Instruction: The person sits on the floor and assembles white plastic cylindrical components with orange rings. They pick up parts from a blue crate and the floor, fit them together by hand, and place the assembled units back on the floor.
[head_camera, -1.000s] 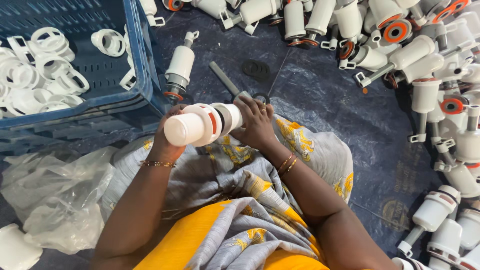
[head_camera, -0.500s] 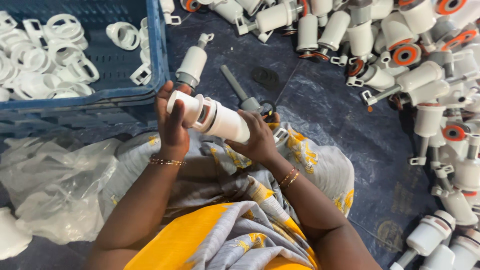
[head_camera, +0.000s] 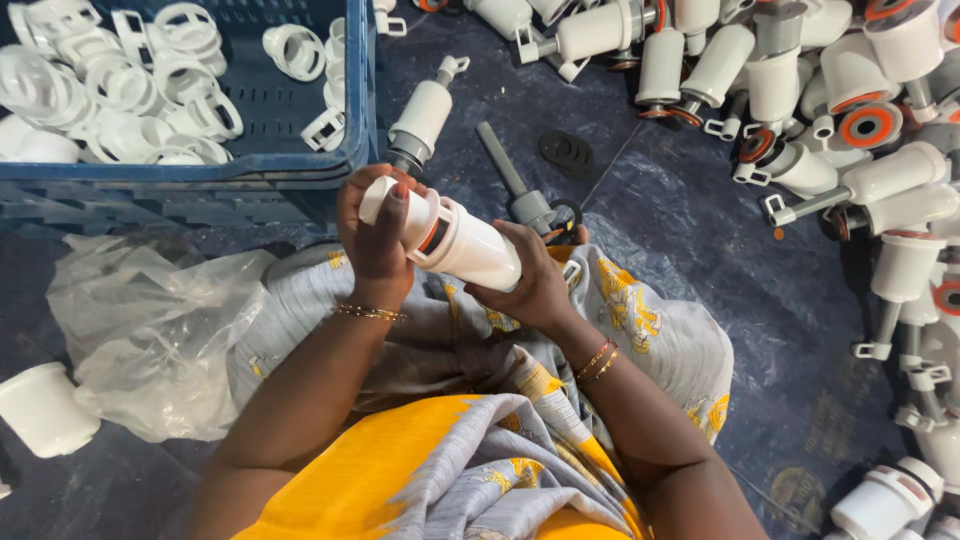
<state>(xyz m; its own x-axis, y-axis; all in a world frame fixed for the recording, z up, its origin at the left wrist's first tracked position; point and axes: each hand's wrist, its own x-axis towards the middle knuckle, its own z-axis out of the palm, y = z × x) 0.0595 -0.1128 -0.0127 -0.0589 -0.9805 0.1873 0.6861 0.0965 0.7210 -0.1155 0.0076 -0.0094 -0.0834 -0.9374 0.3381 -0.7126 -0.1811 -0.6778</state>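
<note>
A white plastic cylinder part (head_camera: 462, 245) with a collar and an orange ring lies tilted across my lap, held by both hands. My left hand (head_camera: 374, 238) grips its upper left end, fingers wrapped over the collar. My right hand (head_camera: 533, 287) cradles the lower right end from beneath. Just beyond my hands, on the dark floor, lie a similar white part (head_camera: 420, 116) and a grey stemmed piece (head_camera: 515, 188).
A blue crate (head_camera: 275, 165) with several white plastic rings stands at the upper left. A heap of white cylinder parts (head_camera: 800, 80) fills the upper right and right side. Crumpled clear plastic bag (head_camera: 150, 320) and a white cup (head_camera: 45, 408) lie at the left.
The white part has turned from pointing its end toward the camera to lying diagonally. My left hand has shifted up over its collar; my right hand has slid down under its lower end.
</note>
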